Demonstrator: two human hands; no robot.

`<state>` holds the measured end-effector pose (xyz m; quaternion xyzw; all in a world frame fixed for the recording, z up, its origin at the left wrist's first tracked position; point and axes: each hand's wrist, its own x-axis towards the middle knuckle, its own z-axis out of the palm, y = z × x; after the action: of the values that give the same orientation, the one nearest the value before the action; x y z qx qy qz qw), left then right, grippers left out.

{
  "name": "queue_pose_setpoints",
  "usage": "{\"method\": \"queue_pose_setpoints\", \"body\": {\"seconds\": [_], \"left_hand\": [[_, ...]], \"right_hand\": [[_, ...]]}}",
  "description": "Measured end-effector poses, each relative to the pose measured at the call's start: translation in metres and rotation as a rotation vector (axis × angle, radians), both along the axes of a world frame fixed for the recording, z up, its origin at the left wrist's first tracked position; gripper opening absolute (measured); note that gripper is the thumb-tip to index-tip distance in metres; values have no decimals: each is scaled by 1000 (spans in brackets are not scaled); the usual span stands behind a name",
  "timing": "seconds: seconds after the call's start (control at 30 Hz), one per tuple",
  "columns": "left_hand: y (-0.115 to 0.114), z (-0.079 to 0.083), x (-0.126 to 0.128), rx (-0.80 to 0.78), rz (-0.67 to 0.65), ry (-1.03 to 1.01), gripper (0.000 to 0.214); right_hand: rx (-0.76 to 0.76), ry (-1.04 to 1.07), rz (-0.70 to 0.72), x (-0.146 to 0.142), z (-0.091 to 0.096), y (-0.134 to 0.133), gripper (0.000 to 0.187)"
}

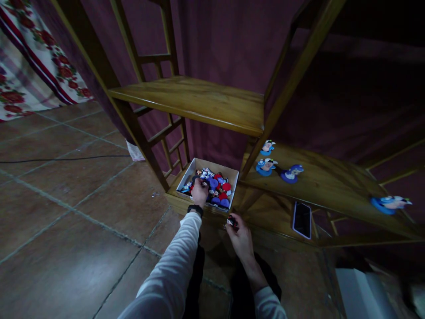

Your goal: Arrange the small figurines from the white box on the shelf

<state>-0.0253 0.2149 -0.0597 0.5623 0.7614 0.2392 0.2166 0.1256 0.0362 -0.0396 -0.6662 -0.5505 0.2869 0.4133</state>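
Note:
My left hand [199, 192], with a dark band at its wrist, reaches into a white cardboard box [234, 185] heaped with small figurines [215, 182] in blue, red, white and black. Its fingers are closed among them at a dark piece whose shape is mostly hidden. In front of the box's near right corner, my right hand [241, 239] pinches a small black, red and white figurine [232, 221] between thumb and fingers. The box rests on the low wooden shelf of an open rack.
On the shelf to the right [318, 173] stand several blue-based figurines [292, 173], one [391, 204] far along it. Below them lies a phone [302, 220]. Another wooden shelf [199, 99] overhangs the box. Wooden uprights [294, 66] flank it. A dark cable [66, 158] crosses the tiled floor.

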Motion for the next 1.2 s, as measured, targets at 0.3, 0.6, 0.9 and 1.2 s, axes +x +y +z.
{"method": "queue_pose_setpoints", "body": {"seconds": [0.3,0.6,0.9,1.2], "left_hand": [[-42,32,12,287,-14,-45,27],[-138,53,44,318,-203,-212,23],[-188,68,75,318,-124,-352,22],[-213,86,48,285,-145,-289,19]], "right_hand": [[54,86,-61,0,1,-8,32],[96,138,-260,23,7,-33,29],[141,196,-298,33,19,-52,30],[164,212,-218,46,17,-73,34]]}}
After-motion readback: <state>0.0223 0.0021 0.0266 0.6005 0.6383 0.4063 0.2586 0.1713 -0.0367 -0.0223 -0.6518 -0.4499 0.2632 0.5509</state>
